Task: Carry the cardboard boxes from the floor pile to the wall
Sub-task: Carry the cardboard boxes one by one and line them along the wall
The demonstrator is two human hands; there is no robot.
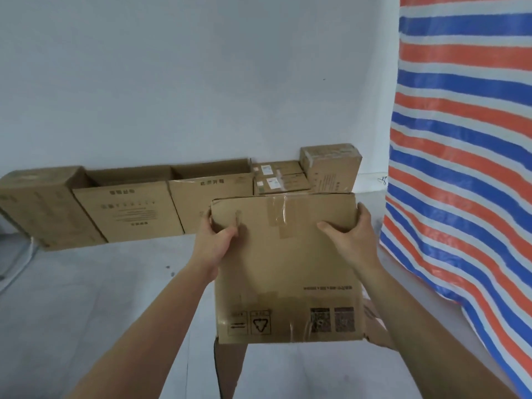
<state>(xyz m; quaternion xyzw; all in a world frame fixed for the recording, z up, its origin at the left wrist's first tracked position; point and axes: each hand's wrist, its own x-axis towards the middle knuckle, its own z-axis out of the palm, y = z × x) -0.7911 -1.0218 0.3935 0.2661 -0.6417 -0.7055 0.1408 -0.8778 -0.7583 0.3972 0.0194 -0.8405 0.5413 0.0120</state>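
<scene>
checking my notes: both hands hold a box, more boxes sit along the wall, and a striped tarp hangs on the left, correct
One slip: the striped tarp hangs on the right, not the left; the head view shows it. The rest holds: left hand and right hand hold the box, and more boxes sit along the wall.

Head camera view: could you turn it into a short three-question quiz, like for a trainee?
1. True or false: only the left hand grips the taped brown cardboard box.
2. What hangs at the right? A) red, white and blue striped tarpaulin B) green curtain C) wooden door
3. Fill in: the row of brown cardboard boxes stands along the pale ___.
Key: 1 false, the right hand grips it too; 2 A; 3 wall.
</scene>
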